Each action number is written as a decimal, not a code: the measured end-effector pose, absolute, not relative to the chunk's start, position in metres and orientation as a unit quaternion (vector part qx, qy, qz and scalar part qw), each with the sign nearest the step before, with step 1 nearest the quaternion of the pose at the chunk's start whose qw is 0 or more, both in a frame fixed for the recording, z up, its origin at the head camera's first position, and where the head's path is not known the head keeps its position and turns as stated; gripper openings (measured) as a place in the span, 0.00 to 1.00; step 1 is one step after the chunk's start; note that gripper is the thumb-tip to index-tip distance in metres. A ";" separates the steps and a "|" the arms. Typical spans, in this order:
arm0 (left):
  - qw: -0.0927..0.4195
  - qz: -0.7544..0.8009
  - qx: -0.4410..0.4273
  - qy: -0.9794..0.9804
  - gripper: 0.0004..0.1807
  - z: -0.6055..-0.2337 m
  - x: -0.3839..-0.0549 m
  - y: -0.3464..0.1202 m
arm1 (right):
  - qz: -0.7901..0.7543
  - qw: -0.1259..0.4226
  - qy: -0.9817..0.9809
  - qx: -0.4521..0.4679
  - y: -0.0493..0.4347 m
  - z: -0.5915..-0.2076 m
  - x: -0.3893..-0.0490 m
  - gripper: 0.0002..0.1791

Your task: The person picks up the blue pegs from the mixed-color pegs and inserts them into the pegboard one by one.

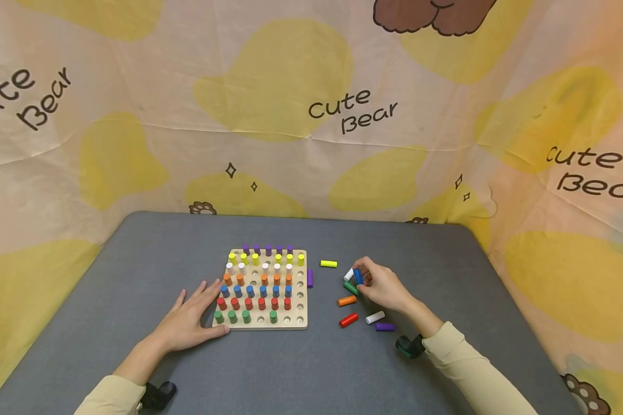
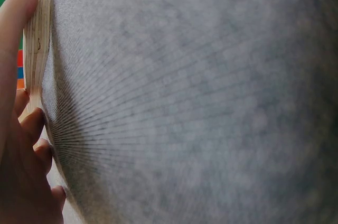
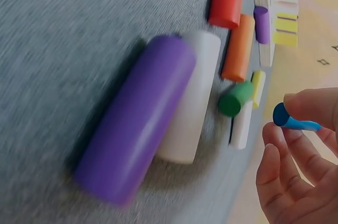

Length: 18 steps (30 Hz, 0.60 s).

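A wooden pegboard (image 1: 286,324) lies on the table with rows of purple, yellow, white, orange, blue, red and green pegs upright in it. Some bare holes show, mostly along its right side. My left hand (image 1: 191,320) rests at the board's left edge, fingers spread, its thumb (image 2: 24,10) touching the edge near the front corner. To the right of the board, my right hand (image 1: 386,286) pinches a blue peg (image 1: 359,276) between thumb and fingers. In the right wrist view that blue peg (image 3: 296,121) is held off the table.
Loose pegs lie right of the board: yellow (image 1: 329,264), white (image 1: 348,275), green (image 1: 350,287), orange (image 1: 346,301), red (image 1: 349,320), another white (image 1: 375,317) and purple (image 1: 385,327). Another purple peg (image 1: 310,279) lies by the board's right edge. A printed cloth (image 1: 270,80) hangs behind the table.
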<state>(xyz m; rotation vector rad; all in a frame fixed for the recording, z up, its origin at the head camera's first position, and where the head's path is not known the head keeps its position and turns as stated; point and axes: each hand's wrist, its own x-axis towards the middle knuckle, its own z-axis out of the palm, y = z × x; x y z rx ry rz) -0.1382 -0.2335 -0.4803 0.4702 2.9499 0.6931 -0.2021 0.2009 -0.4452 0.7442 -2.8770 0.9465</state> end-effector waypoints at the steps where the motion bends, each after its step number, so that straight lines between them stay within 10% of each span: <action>1: 0.038 0.226 0.153 0.961 0.55 -0.481 -0.138 -0.234 | 0.305 0.012 -0.921 0.241 0.199 -0.445 -0.203 0.22; 18: 0.040 0.226 0.151 0.962 0.55 -0.480 -0.138 -0.233 | 0.306 0.004 -0.918 0.253 0.158 -0.450 -0.205 0.17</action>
